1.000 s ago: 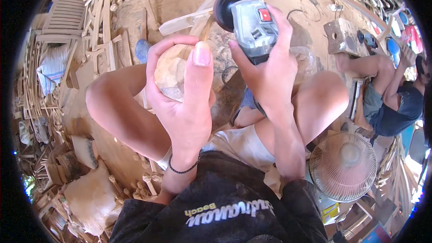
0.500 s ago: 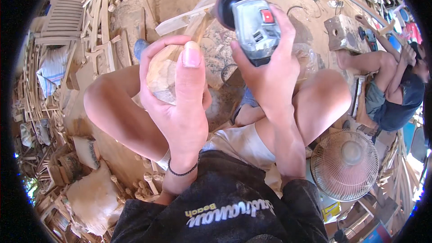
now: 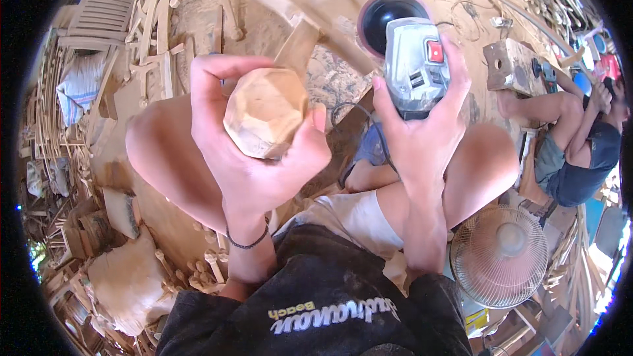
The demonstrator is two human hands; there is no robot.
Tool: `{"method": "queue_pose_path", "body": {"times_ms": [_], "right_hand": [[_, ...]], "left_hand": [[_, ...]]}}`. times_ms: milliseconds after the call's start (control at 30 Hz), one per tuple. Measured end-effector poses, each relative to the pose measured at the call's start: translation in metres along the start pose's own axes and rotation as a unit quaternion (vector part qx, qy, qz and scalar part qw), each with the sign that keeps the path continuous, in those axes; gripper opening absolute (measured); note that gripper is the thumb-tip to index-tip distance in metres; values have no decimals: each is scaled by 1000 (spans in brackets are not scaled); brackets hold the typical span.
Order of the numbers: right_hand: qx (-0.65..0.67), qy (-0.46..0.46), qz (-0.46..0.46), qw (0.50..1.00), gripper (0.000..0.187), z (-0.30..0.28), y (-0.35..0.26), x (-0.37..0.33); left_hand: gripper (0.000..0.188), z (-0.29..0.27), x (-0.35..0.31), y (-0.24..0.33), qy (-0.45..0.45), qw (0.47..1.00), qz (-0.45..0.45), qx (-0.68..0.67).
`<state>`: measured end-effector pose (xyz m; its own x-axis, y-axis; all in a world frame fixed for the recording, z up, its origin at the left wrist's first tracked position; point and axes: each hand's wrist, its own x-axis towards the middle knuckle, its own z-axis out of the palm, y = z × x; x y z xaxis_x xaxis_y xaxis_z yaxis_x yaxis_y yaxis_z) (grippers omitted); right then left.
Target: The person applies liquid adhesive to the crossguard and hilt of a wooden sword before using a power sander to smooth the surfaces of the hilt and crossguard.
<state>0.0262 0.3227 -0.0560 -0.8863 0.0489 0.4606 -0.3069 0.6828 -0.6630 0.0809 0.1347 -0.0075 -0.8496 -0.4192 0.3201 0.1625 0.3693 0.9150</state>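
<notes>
In my left hand (image 3: 260,125) is a pale carved wooden piece (image 3: 265,111), its rounded, faceted end turned up toward me. My fingers wrap round its sides. Past that end a narrower shaft leads away to a long, blurred crosspiece (image 3: 330,38); how they join is hard to see. My right hand (image 3: 422,125) grips a grey angle grinder (image 3: 412,62) with a red switch. Its dark round disc (image 3: 384,23) points away from me, close to the crosspiece; whether they touch I cannot tell.
A wire-cage fan (image 3: 501,257) stands by my right side. Another person (image 3: 577,145) sits at the right beside a wooden block (image 3: 504,64). Wooden sticks (image 3: 165,33) are piled at the left. A cord (image 3: 359,109) runs below the grinder.
My left hand has turned the wooden piece so its faceted end shows more fully and the crosspiece has swung. My right hand and the grinder have shifted right and slightly nearer.
</notes>
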Motion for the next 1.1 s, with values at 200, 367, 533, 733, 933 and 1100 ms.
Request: {"method": "queue_pose_path", "body": {"times_ms": [200, 367, 533, 733, 933, 1100], "right_hand": [[17, -17, -27, 999, 97, 14, 0, -9], [-2, -36, -25, 999, 104, 20, -2, -13], [-35, -46, -26, 998, 108, 20, -2, -13], [-40, -30, -33, 998, 110, 23, -3, -10], [-51, -42, -27, 997, 107, 25, 1, -17], [-38, -22, -48, 998, 99, 14, 7, -20]], "left_hand": [[56, -6, 8, 6, -45, 997, 20, 62], [53, -1, 9, 3, -44, 997, 49, 32], [52, 6, 8, 0, -64, 995, 80, 17], [52, 10, 4, 3, -82, 995, 58, -6], [51, 8, 2, 2, -60, 996, 61, -3], [48, 6, 10, 5, -64, 995, 72, 6]]}}
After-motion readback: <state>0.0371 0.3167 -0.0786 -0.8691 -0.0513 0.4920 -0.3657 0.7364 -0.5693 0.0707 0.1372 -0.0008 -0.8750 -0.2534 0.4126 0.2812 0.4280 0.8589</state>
